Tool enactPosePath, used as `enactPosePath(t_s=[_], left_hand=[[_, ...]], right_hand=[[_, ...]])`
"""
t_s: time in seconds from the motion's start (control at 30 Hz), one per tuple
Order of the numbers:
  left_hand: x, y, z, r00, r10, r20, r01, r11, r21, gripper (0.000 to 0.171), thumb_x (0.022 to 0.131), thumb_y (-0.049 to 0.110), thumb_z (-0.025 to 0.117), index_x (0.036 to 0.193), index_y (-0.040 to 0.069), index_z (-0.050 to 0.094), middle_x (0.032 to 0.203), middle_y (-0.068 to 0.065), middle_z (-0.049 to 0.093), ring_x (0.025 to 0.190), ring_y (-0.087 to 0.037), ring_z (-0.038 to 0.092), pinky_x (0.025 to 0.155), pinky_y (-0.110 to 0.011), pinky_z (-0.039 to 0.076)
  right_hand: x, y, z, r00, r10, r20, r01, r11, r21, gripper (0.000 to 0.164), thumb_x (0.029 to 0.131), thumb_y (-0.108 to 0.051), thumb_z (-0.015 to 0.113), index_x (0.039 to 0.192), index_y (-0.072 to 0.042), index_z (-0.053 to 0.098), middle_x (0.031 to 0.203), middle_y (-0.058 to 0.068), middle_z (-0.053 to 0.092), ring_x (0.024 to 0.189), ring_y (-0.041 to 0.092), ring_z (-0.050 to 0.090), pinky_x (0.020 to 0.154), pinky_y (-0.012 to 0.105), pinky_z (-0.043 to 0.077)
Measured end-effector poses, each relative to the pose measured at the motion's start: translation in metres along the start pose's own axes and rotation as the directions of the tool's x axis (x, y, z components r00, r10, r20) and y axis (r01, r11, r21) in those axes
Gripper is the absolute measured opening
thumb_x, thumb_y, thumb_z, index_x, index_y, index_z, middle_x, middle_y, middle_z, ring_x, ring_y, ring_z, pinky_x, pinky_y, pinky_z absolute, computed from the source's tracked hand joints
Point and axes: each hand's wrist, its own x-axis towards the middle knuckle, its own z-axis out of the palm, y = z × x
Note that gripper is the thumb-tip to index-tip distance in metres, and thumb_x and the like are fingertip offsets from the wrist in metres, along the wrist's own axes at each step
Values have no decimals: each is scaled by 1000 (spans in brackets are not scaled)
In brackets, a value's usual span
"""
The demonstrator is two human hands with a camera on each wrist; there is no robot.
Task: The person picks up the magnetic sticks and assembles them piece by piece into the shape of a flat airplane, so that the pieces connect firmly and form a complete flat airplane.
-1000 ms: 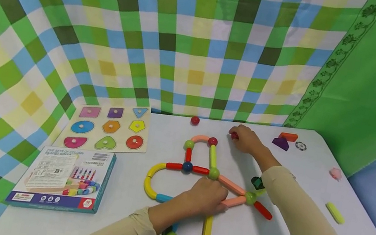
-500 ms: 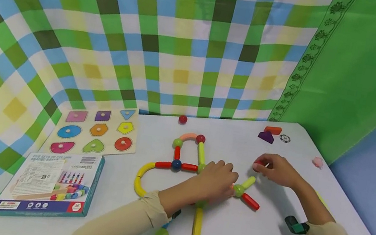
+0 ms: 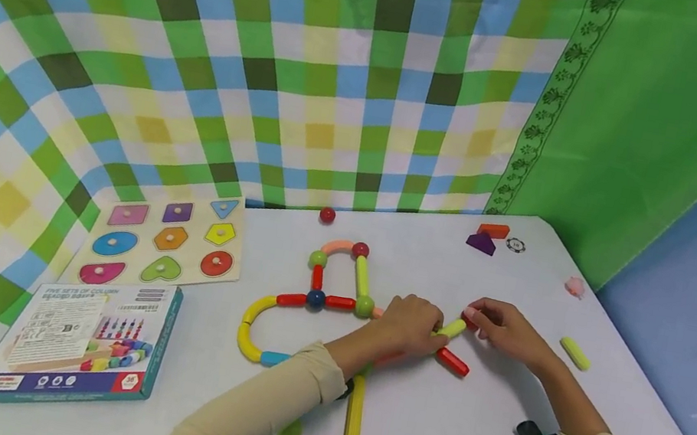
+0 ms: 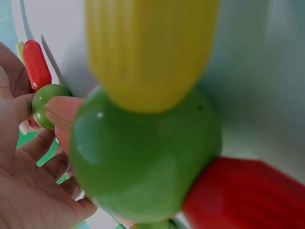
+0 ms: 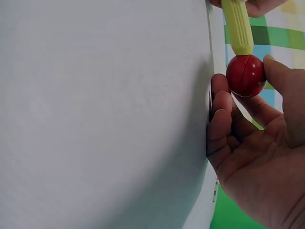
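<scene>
My right hand [image 3: 506, 331] pinches a red ball [image 5: 246, 76] between thumb and fingers. In the right wrist view the ball touches the end of a light-green stick [image 5: 238, 28]. My left hand [image 3: 409, 325] holds a small green ball [image 4: 47, 102] where this stick, a red stick [image 3: 453, 361] and a pink stick [image 4: 62, 112] meet; in the head view the hand covers it. A larger-looking green ball [image 4: 147, 157] fills the left wrist view, joined to a yellow stick [image 4: 152, 47] and another red stick [image 4: 248, 195]. All belong to one flat figure of sticks and balls.
A boxed bead set [image 3: 81, 341] and a shape puzzle board [image 3: 159, 238] lie at left. A loose red ball [image 3: 327, 215] sits at the back edge. At right lie a light-green stick [image 3: 575, 353], a pink piece [image 3: 575, 286], a purple block [image 3: 482, 242] and an orange block [image 3: 493, 231].
My right hand has brought the red ball from the back of the table to the light-green stick's end. The left hand has shifted along the figure to the green ball. The head view has shifted.
</scene>
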Motion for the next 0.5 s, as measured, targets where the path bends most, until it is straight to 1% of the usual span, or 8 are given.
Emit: enactPosePath(t_s=[0.13,0.2,0.3,0.4,0.43,0.5], left_hand=[[0,1,1,1000,-11,6,11,1000,3,23,91,42,59,94,23,69,73,13,56,73,-10,50,74,-33,42],[0,1,2,1000,-10,5,10,1000,8,23,91,42,58,95,23,70,75,13,58,74,-10,50,74,-33,42],[-1,1,3,1000,-10,1,10,1000,17,23,91,43,58,97,24,70,78,14,59,76,-10,49,74,-33,42],[-2,1,3,1000,-12,-2,12,1000,21,23,91,43,58,98,24,71,77,14,60,76,-10,49,74,-33,42],[-3,2,3,1000,-13,-1,13,1000,21,23,91,43,58,98,24,70,77,13,59,76,-10,49,74,-32,42],[-4,2,2,1000,-16,-2,16,1000,17,23,91,42,59,98,24,70,77,13,59,75,-9,49,74,-32,41]], right_hand=[[-5,1,1,1000,20,-25,-20,1000,-1,31,97,-33,54,112,-7,62,93,10,61,81,26,56,62,28,49],[-9,2,1,999,25,-31,-26,999,-25,33,96,-35,54,112,-7,62,91,9,62,81,25,56,62,29,50],[-19,4,-2,998,25,-59,-30,995,-96,35,96,-38,53,115,-9,60,87,6,62,76,22,56,60,28,49],[-32,4,-11,991,4,-133,-31,980,-198,35,97,-38,52,117,-9,59,82,5,61,71,20,54,56,28,46],[-38,4,-15,986,-3,-169,-38,971,-234,35,97,-37,53,117,-9,60,81,5,61,69,19,53,54,28,45],[-49,5,-24,966,-25,-259,-58,950,-308,34,96,-35,55,113,-7,61,80,6,60,67,19,51,51,28,42]])
